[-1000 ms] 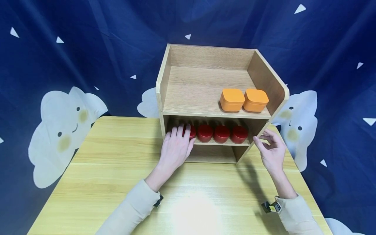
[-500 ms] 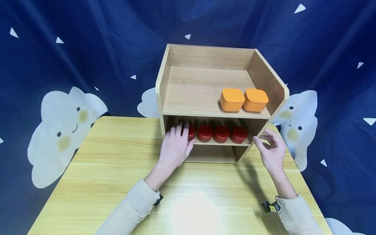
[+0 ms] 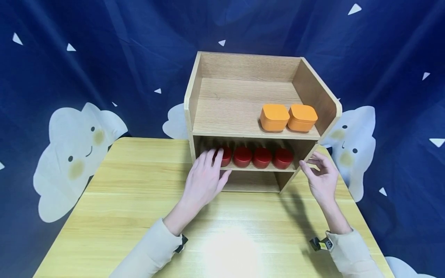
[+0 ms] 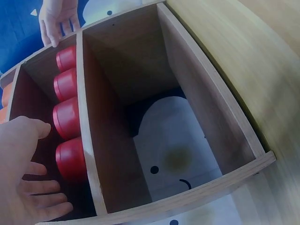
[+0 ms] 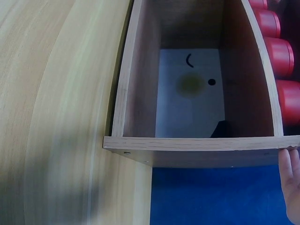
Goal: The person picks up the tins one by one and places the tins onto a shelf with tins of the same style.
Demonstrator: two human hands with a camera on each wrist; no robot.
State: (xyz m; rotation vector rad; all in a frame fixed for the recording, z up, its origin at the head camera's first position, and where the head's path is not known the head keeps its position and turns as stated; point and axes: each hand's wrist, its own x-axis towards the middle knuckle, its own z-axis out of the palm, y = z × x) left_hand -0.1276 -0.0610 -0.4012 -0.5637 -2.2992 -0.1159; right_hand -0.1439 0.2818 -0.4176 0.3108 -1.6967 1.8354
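Note:
Several red round tins (image 3: 242, 157) stand in a row on the middle level of a wooden shelf (image 3: 240, 168). My left hand (image 3: 203, 181) is at the left end of that row, its fingers just inside the opening. In the left wrist view the fingers of the left hand (image 4: 23, 173) are spread, and a gap shows between them and the nearest red tin (image 4: 71, 160). My right hand (image 3: 321, 179) touches the outside of the shelf's right side panel with its fingertips. In the right wrist view those fingers (image 5: 287, 168) look straight against the panel.
Two orange square boxes (image 3: 274, 117) sit side by side at the right of the shelf's top level. Beneath the tins is a lower compartment (image 3: 250, 181). The shelf stands on a light wooden table (image 3: 139, 193), with a blue cloud-patterned curtain (image 3: 121, 58) behind.
My left hand has let go of the leftmost red tin and drawn back slightly toward me, thumb and fingers spreading. The right hand stays at the side panel.

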